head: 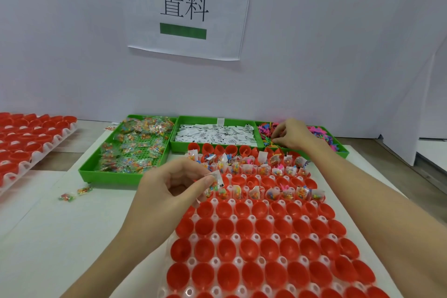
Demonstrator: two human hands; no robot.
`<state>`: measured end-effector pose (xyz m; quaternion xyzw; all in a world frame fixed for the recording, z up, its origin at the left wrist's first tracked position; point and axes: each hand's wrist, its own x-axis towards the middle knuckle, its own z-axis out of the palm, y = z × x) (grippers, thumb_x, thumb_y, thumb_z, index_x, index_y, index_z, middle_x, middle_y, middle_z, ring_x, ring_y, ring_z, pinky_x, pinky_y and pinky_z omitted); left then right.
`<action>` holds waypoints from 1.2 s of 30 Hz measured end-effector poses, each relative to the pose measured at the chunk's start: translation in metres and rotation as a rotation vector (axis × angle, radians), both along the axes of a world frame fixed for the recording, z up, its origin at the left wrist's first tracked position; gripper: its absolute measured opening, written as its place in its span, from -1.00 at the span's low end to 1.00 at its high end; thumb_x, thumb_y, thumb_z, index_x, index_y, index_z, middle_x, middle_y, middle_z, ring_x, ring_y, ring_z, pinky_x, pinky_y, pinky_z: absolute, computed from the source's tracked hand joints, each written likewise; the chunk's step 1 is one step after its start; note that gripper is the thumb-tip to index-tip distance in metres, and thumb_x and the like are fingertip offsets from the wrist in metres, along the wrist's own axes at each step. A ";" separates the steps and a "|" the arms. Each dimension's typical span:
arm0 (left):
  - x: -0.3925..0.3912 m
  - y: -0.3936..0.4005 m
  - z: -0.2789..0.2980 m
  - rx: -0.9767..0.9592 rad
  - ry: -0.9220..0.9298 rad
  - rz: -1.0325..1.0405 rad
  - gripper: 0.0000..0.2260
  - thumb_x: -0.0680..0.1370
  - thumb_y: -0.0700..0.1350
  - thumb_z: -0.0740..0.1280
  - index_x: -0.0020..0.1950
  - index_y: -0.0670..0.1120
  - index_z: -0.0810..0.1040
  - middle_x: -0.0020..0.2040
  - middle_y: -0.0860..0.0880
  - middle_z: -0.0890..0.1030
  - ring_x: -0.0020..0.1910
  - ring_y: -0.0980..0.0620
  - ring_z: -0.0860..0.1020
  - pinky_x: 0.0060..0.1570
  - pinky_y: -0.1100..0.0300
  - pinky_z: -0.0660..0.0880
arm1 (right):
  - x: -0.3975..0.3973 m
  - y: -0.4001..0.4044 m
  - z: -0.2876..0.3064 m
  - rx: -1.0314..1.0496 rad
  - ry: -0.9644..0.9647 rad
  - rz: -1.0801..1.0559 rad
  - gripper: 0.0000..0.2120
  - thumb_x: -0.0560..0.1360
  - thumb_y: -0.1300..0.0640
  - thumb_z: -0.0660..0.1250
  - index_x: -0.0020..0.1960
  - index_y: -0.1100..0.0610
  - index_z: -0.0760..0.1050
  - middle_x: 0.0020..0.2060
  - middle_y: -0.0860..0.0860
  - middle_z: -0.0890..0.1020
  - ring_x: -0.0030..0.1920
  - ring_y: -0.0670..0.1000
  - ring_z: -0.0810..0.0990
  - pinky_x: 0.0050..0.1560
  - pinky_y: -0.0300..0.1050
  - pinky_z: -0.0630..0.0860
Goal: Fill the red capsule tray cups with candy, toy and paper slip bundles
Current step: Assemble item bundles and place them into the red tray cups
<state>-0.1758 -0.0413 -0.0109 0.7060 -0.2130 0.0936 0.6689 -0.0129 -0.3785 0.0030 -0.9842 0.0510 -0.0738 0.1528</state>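
We are pinching candy-and-slip bundle (215, 182) in left hand (169, 186) above capsule tray (254, 237); right hand (290, 136) fingers curling into toy bin (338, 147), hold unclear; risking bundle slipping, missing cup

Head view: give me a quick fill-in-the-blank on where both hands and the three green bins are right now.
1. The left hand pinches a small clear candy packet with a white paper slip over the ____ capsule tray.
2. The right hand reaches into the green plastic bin of colourful ____.
3. The white paper slips lie in the ____ green bin of the three.
4. The left green bin holds clear ____ packets.

Missing words: red; toys; middle; candy
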 end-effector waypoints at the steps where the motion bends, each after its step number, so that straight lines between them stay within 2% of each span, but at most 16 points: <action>1: 0.000 0.000 0.000 0.005 0.001 -0.002 -0.97 0.44 -0.11 0.52 -0.16 -0.04 0.70 -0.25 -0.11 0.69 -0.35 -0.07 0.65 -0.32 0.19 0.61 | 0.001 0.000 0.000 -0.008 0.004 0.011 -0.86 0.50 0.18 0.51 0.06 0.15 0.73 0.06 0.07 0.71 -0.01 0.00 0.61 0.04 -0.14 0.49; 6: 0.001 0.001 -0.002 0.025 0.001 -0.009 -0.95 0.44 -0.08 0.52 -0.14 -0.03 0.71 -0.26 -0.09 0.69 -0.34 -0.07 0.65 -0.32 0.17 0.60 | 0.006 -0.001 -0.001 -0.087 0.025 0.056 -0.86 0.49 0.23 0.51 0.04 0.19 0.71 0.01 0.08 0.70 -0.09 -0.02 0.58 0.05 -0.11 0.55; 8: 0.001 0.001 -0.003 0.033 -0.002 -0.011 -0.95 0.44 -0.08 0.52 -0.14 -0.02 0.70 -0.26 -0.09 0.69 -0.35 -0.06 0.65 -0.31 0.19 0.60 | 0.006 -0.001 -0.003 -0.147 0.006 0.078 -0.89 0.49 0.19 0.52 -0.01 0.21 0.70 -0.04 0.09 0.71 -0.13 -0.01 0.59 0.01 -0.08 0.57; 11: 0.001 0.002 -0.002 0.036 -0.004 -0.010 -0.97 0.45 -0.10 0.52 -0.15 -0.01 0.71 -0.26 -0.10 0.69 -0.34 -0.06 0.65 -0.32 0.20 0.60 | 0.003 -0.001 -0.006 -0.204 -0.017 0.105 -0.85 0.52 0.13 0.49 -0.06 0.23 0.65 -0.11 0.11 0.70 -0.19 0.00 0.58 -0.07 -0.09 0.55; 14: 0.002 0.003 -0.001 0.031 -0.002 0.002 -0.97 0.46 -0.12 0.52 -0.14 -0.03 0.70 -0.27 -0.09 0.69 -0.34 -0.05 0.66 -0.32 0.23 0.59 | 0.001 -0.004 -0.005 -0.181 0.000 0.077 -0.76 0.54 0.15 0.44 -0.13 0.34 0.65 -0.24 0.22 0.70 -0.31 0.04 0.55 -0.05 -0.01 0.62; 16: 0.003 0.004 -0.001 0.029 0.007 0.017 -0.94 0.46 -0.11 0.53 -0.13 -0.06 0.70 -0.26 -0.09 0.69 -0.33 -0.06 0.67 -0.31 0.23 0.59 | -0.002 -0.004 -0.003 -0.154 0.017 0.042 -0.76 0.52 0.19 0.42 -0.15 0.39 0.65 -0.35 0.21 0.64 -0.37 0.04 0.51 -0.24 -0.21 0.51; 18: 0.004 0.006 -0.001 0.037 0.014 0.032 -0.95 0.47 -0.12 0.53 -0.12 -0.06 0.70 -0.24 -0.08 0.70 -0.32 -0.06 0.68 -0.29 0.21 0.61 | -0.005 -0.004 -0.002 -0.133 0.012 0.016 -0.79 0.51 0.21 0.43 -0.17 0.37 0.67 -0.33 0.23 0.67 -0.37 0.06 0.53 -0.38 -0.27 0.40; 20: 0.006 0.009 -0.001 0.060 0.016 0.040 -0.96 0.48 -0.14 0.53 -0.10 -0.07 0.71 -0.23 -0.08 0.71 -0.31 -0.05 0.68 -0.28 0.20 0.62 | -0.009 -0.004 0.002 -0.102 -0.018 -0.009 -0.83 0.54 0.23 0.42 -0.16 0.30 0.69 -0.25 0.18 0.72 -0.28 0.09 0.65 -0.35 -0.22 0.46; 23: 0.008 0.012 -0.001 0.066 0.050 0.037 -0.95 0.47 -0.15 0.54 -0.09 -0.09 0.72 -0.24 -0.09 0.72 -0.30 -0.05 0.69 -0.27 0.21 0.63 | -0.019 -0.003 0.014 -0.066 -0.104 -0.050 -0.85 0.55 0.23 0.40 -0.12 0.28 0.70 -0.19 0.15 0.73 -0.25 0.05 0.65 -0.18 -0.11 0.50; 26: 0.010 0.014 0.000 0.059 0.092 0.025 -0.93 0.45 -0.21 0.55 -0.08 -0.12 0.73 -0.24 -0.11 0.73 -0.31 -0.07 0.71 -0.27 0.23 0.63 | -0.038 0.005 0.029 0.039 -0.209 -0.067 -0.88 0.54 0.21 0.43 -0.10 0.24 0.70 -0.18 0.13 0.73 -0.21 0.02 0.62 -0.09 -0.12 0.49; 29: 0.011 0.016 0.001 0.059 0.111 0.004 -0.92 0.45 -0.24 0.54 -0.07 -0.16 0.74 -0.24 -0.13 0.74 -0.31 -0.09 0.71 -0.27 0.24 0.63 | -0.071 0.029 0.042 0.290 -0.269 -0.014 -0.92 0.52 0.13 0.48 -0.10 0.14 0.70 -0.21 -0.02 0.71 -0.21 -0.11 0.62 -0.07 -0.14 0.54; 32: 0.013 0.019 0.003 0.049 0.119 -0.019 -0.91 0.46 -0.27 0.53 -0.05 -0.18 0.73 -0.24 -0.13 0.74 -0.30 -0.11 0.71 -0.25 0.23 0.64 | -0.117 0.067 0.050 0.518 -0.248 0.110 -0.92 0.49 0.03 0.51 -0.08 0.03 0.73 -0.22 -0.11 0.73 -0.16 -0.17 0.68 -0.11 -0.33 0.55; 36: 0.012 0.022 0.008 0.087 0.097 -0.082 -0.90 0.48 -0.27 0.51 -0.01 -0.17 0.74 -0.20 -0.12 0.75 -0.23 -0.10 0.73 -0.17 0.24 0.64 | -0.174 0.115 0.040 0.590 -0.253 0.225 -0.96 0.48 0.07 0.53 -0.16 -0.03 0.73 -0.24 -0.15 0.73 -0.20 -0.14 0.70 -0.15 -0.33 0.60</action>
